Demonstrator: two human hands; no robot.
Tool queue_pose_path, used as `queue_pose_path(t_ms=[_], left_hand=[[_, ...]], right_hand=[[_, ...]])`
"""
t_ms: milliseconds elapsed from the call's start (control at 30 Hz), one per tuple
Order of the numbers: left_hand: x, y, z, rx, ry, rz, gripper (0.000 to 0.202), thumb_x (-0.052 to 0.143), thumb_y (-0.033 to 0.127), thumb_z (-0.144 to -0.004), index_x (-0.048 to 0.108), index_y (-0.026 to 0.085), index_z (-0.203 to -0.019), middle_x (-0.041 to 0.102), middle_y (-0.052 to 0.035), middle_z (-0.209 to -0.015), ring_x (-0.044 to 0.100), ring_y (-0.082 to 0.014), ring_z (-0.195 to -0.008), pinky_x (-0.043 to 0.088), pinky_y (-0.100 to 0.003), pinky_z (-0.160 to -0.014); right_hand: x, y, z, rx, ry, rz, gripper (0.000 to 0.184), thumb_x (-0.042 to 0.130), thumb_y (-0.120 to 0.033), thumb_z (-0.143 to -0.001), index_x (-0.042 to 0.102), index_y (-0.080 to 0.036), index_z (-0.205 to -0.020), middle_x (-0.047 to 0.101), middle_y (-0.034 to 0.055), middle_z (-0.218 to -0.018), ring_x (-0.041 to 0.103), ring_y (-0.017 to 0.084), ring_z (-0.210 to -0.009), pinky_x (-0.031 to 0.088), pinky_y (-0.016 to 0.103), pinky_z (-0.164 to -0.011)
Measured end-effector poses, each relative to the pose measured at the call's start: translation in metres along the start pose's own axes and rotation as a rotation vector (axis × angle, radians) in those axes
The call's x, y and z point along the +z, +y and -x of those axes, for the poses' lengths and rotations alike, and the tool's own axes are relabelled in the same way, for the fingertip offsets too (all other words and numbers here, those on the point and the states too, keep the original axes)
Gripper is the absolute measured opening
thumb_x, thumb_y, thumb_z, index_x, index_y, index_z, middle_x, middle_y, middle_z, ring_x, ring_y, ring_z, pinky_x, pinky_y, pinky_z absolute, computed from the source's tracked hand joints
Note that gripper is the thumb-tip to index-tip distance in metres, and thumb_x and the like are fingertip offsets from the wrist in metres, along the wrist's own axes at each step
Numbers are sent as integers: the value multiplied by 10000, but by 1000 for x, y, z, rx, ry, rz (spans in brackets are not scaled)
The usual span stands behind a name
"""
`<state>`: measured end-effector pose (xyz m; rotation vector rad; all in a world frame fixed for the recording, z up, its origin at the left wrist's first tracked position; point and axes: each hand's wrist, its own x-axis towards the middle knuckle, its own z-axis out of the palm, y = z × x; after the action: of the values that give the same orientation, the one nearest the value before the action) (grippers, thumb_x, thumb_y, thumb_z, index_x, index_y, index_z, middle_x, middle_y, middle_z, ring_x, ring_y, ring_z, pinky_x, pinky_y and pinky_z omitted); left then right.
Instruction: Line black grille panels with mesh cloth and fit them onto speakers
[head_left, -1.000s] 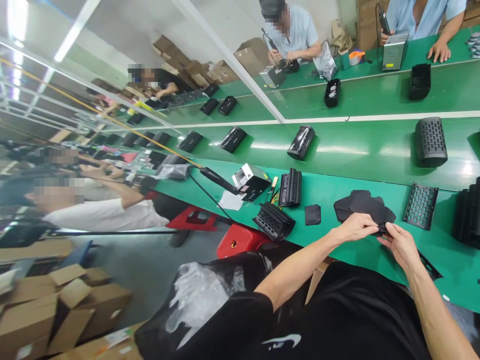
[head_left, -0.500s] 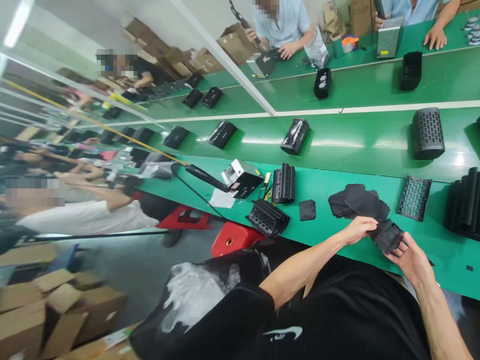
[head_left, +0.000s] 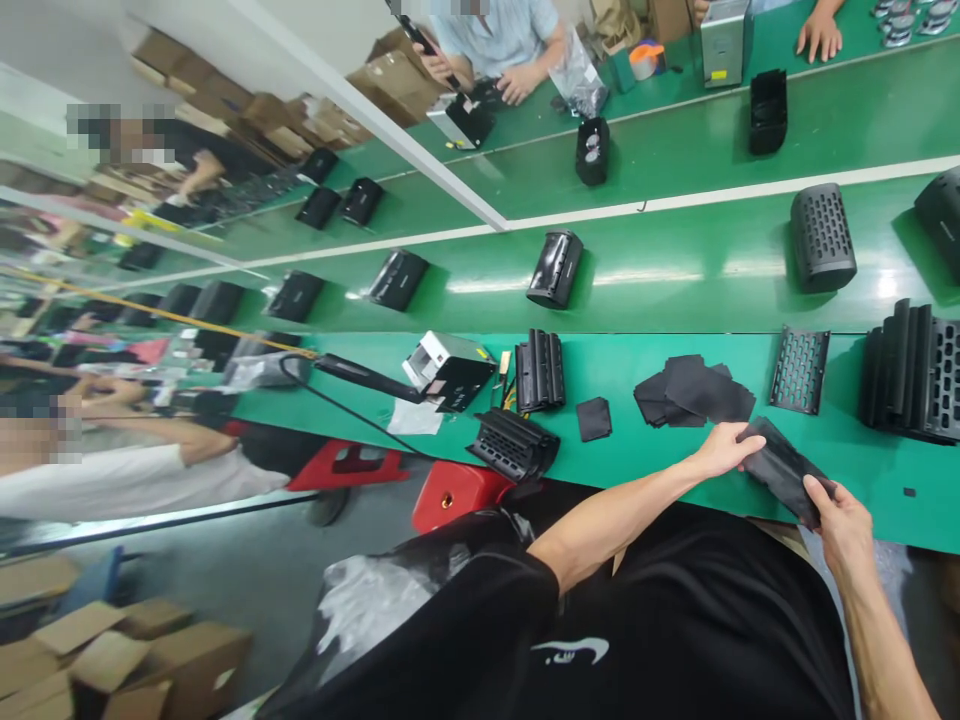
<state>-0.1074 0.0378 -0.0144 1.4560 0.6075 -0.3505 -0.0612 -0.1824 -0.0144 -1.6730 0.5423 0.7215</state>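
Observation:
Both my hands hold one black cloth piece (head_left: 780, 465) stretched flat just above the green bench (head_left: 675, 480). My left hand (head_left: 724, 448) pinches its left end and my right hand (head_left: 844, 515) grips its right end. Just beyond them lies a pile of black cloth pieces (head_left: 694, 392). A single small black square (head_left: 594, 418) lies to the left of that pile.
A black perforated grille (head_left: 799, 369) leans behind the pile, with a stack of grilles (head_left: 911, 370) at the right. More grille stacks (head_left: 538, 370) and a white box (head_left: 442, 365) are at the left. Black speaker housings (head_left: 823, 237) ride the conveyor. Other people work across and to the left.
My hands have drawn apart, pulling the cloth piece out from bunched to stretched; my right hand moved right and toward me. The view has shifted down and right.

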Motion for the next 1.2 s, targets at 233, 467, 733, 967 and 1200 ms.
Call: queue_pose_path(t_ms=[233,467,733,967,1200], left_hand=[[-8,-6,-1,37,-10,-121,431,599,529,-916,583,169,-678,464,56,-564,442,-112,-593,360,-256,-601],[-20,-1,8,361,-120,-270,144,686,286,-886,794,193,-875,729,-139,-1195,620,-264,-1192,489,-420,-1076],[-30,-16,27,626,-161,-690,372,498,193,-961,852,307,-976,705,-136,-1317,545,-288,-1312,470,-514,-1134],[-26,-4,19,573,-212,-671,347,521,231,-970,850,319,-1034,692,-122,-1362,529,-284,-1345,412,-494,-1180],[-28,-17,-11,604,-319,-960,440,514,79,-931,805,295,-1179,523,-89,-1616,408,-282,-1512,380,-497,-1211]], right_hand=[[-10,16,-2,-90,28,99,652,798,-766,-644,742,-177,-920,707,45,-757,607,214,-646,495,322,-554],[-33,13,26,-487,101,285,323,733,-532,-766,771,-231,-874,716,125,-1165,642,335,-1127,474,493,-1026],[-46,31,42,-818,148,449,217,618,-362,-907,784,-226,-936,618,137,-1260,614,312,-1133,504,481,-956],[-50,39,37,-845,226,454,221,615,-328,-892,788,-208,-959,593,143,-1293,609,304,-1132,501,482,-991],[-43,53,17,-702,236,656,321,567,-398,-830,806,-198,-910,573,183,-1337,557,381,-1193,402,601,-1077]])
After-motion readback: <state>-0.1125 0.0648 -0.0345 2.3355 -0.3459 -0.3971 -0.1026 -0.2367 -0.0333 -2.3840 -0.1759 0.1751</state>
